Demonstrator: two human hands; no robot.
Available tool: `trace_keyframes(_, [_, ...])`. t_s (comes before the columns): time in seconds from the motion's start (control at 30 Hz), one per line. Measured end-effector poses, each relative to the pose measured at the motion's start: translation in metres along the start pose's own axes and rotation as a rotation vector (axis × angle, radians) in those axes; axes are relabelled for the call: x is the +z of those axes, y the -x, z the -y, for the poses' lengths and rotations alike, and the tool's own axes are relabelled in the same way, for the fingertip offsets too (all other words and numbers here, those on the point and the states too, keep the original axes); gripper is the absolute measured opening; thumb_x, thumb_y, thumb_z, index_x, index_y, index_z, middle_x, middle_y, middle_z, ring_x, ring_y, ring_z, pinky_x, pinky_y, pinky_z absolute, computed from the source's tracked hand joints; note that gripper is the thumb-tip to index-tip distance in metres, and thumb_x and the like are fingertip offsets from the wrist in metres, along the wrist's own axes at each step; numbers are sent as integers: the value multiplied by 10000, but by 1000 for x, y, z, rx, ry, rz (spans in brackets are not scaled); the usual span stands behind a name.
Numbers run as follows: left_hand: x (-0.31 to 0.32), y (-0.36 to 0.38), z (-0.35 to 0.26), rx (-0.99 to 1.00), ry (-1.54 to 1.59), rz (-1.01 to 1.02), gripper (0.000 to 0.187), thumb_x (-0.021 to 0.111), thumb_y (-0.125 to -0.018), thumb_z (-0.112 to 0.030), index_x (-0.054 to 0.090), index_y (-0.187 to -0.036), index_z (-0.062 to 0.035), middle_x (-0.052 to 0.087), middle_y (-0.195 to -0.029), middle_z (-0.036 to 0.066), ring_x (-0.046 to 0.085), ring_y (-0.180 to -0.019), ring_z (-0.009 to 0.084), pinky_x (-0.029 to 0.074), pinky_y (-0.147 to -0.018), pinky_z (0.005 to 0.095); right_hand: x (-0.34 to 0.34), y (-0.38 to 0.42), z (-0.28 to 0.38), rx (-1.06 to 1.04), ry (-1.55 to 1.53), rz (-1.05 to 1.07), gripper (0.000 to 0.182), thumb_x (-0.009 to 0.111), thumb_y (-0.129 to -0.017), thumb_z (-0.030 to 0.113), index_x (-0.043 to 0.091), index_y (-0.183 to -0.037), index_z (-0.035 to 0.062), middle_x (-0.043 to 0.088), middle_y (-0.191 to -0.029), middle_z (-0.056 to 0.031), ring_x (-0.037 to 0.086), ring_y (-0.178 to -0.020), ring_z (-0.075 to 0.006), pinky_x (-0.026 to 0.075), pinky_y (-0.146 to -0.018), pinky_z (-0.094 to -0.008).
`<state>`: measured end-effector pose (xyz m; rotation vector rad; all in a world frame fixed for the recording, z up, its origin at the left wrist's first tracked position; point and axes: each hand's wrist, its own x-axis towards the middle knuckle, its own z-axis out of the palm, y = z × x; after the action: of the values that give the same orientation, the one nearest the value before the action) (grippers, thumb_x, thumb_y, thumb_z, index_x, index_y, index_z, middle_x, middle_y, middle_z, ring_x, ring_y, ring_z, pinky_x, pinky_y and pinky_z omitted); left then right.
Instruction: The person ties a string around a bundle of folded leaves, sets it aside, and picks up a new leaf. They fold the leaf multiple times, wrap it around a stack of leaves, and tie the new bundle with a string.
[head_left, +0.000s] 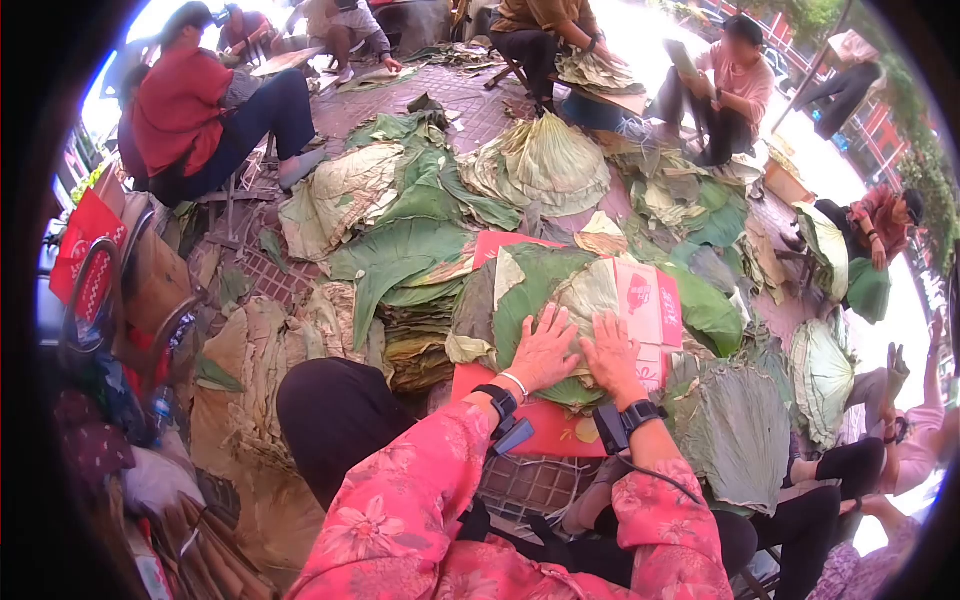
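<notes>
My left hand (545, 350) lies flat with fingers spread on a folded lotus leaf (530, 290), green with pale dry patches. Beside it, my right hand (610, 357) presses down with fingers stretched out, its fingertips at the edge between the leaf and a red and white printed cardboard (650, 315). Neither hand grips anything. Under the leaf, a red board (550, 425) shows in front of my lap. Both wrists wear dark straps with small devices.
Stacked green and brown leaves (415, 335) stand left of the board. A large grey-green leaf (735, 425) lies at the right. Beyond are a pale fan-shaped leaf pile (540, 165) and several seated people. A red bag (92, 245) and chair are at far left.
</notes>
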<state>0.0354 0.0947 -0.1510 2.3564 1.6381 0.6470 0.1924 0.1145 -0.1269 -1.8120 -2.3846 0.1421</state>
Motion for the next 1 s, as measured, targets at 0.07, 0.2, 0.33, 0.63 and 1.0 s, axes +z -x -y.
trace_keyframes(0.07, [1, -1, 4, -7, 40, 0, 534, 537, -793, -359, 463, -1254, -101, 340, -1395, 154, 215, -1343, 320, 180, -1023, 566, -8, 4, 11, -73, -21, -103, 585, 398, -896, 463, 320, -1384, 150, 274, -1448, -102, 229, -1335, -315, 180, -1022, -560])
trace_keyframes(0.2, [10, -6, 24, -36, 275, 51, 487, 570, -772, -257, 482, -1224, -100, 392, -1360, 142, 236, -1340, 291, 206, -1022, 536, 23, 11, 24, -95, -301, -18, 551, 361, -908, 462, 329, -1379, 177, 321, -1425, -78, 246, -1333, -304, 147, -1035, -557])
trace_keyframes(0.33, [-1, 9, 47, -130, 391, -230, 487, 644, -698, -153, 511, -1166, -112, 470, -1270, 143, 332, -1279, 310, 299, -993, 459, 33, 12, 27, -135, -56, -50, 558, 369, -903, 471, 348, -1369, 166, 308, -1434, -79, 220, -1344, -300, 144, -1039, -554])
trace_keyframes(0.63, [-58, 100, 79, -1028, 1866, -158, 344, 736, -751, -322, 627, -951, -64, 635, -889, 49, 591, -817, 144, 467, -777, 303, 33, 14, 28, -136, -77, -77, 581, 397, -886, 489, 359, -1363, 160, 293, -1442, -82, 195, -1354, -288, 136, -1049, -553])
trace_keyframes(1.0, [-48, 46, 43, -601, 979, -733, 125, 606, -845, -119, 624, -860, 4, 567, -715, -46, 444, -630, 40, 384, -567, 227, 28, 16, 30, -113, -78, -84, 583, 413, -883, 489, 344, -1370, 177, 302, -1440, -78, 208, -1352, -288, 144, -1050, -537])
